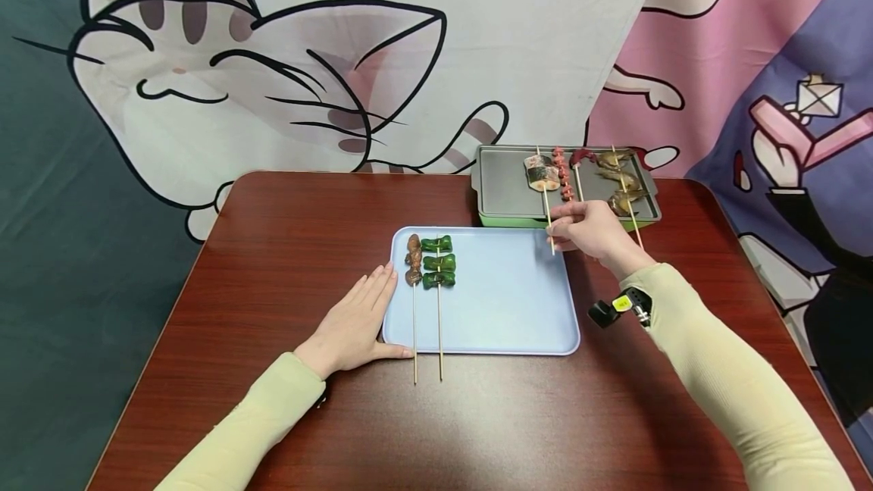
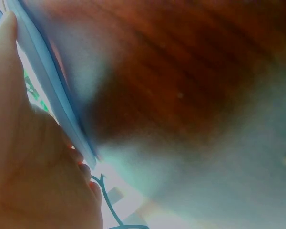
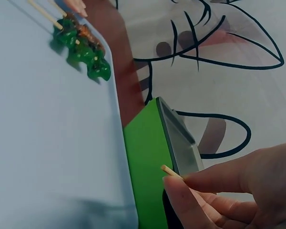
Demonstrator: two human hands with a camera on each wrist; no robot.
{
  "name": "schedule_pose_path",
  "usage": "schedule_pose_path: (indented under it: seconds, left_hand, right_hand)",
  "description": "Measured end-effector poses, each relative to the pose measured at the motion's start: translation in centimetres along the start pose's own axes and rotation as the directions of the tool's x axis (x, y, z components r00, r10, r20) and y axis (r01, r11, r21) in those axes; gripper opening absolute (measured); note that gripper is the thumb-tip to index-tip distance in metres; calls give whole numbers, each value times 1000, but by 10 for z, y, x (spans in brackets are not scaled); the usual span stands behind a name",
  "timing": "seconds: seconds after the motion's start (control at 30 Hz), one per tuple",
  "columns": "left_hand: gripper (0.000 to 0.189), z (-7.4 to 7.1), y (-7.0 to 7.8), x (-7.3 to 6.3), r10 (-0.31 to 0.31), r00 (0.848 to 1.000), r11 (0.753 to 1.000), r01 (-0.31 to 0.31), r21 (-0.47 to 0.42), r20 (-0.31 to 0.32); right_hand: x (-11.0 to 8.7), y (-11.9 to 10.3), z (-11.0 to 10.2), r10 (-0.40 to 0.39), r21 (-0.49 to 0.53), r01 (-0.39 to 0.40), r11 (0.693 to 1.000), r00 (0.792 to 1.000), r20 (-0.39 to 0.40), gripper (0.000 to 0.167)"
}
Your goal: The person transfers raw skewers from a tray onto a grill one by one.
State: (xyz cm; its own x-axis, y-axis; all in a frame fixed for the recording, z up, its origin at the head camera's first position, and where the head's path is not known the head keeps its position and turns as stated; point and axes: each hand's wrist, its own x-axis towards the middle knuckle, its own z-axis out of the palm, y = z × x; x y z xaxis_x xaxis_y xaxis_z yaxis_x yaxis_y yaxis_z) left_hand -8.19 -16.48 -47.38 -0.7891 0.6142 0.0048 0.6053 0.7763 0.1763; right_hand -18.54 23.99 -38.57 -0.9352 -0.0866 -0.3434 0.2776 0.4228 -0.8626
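The bench point(image 1: 307, 211), a dark red-brown wood-grain surface, carries a pale blue rectangular tray point(image 1: 505, 294) at its middle. A green rectangular box with a grey top point(image 1: 501, 180) stands at the bench's far edge, toward the far right corner.

Left hand point(image 1: 355, 324): fingers extended, laid against the tray's left edge; thumb at the tray's near left corner. Right hand point(image 1: 589, 233): thumb and fingers pinch the lower stick of a skewer bearing a pale, dark-banded piece point(image 1: 542, 173). That piece lies over the left half of the box; contact with the grey top cannot be determined.

On the tray, near its left edge, a skewer of brown glossy lumps point(image 1: 413, 260) lies beside a skewer of three green folded pieces point(image 1: 439, 264). Both sticks overhang the tray's near edge. The box also carries a skewer of small red beads point(image 1: 562, 173), a skewer with a dark red curled piece point(image 1: 581, 157) and a skewer of brownish folded pieces point(image 1: 619, 182).

The right wrist view alone exposes the held stick's cut end; the banded piece appears only in the head view. The left wrist view, partly blurred, shows the tray's rim side-on.
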Motion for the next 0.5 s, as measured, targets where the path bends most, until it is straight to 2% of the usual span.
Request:
schedule_pose_path:
  seconds: [0.27,0.4,0.5]
  left_hand:
    - [123,-1,0,0,-5,1000,1000,5,-7,11]
    - [122,0,0,0,-3,1000,1000,3,-12,7]
    - [121,0,-1,0,-2,1000,1000,2,-16,4]
  right_hand:
    - [-7,-3,1,-38,-110,36,993,999,-19,42]
    - [-15,-8,-3,-109,-207,94,974,992,-63,45]
    - [-23,-15,-6,-169,-233,140,962,979,-112,45]
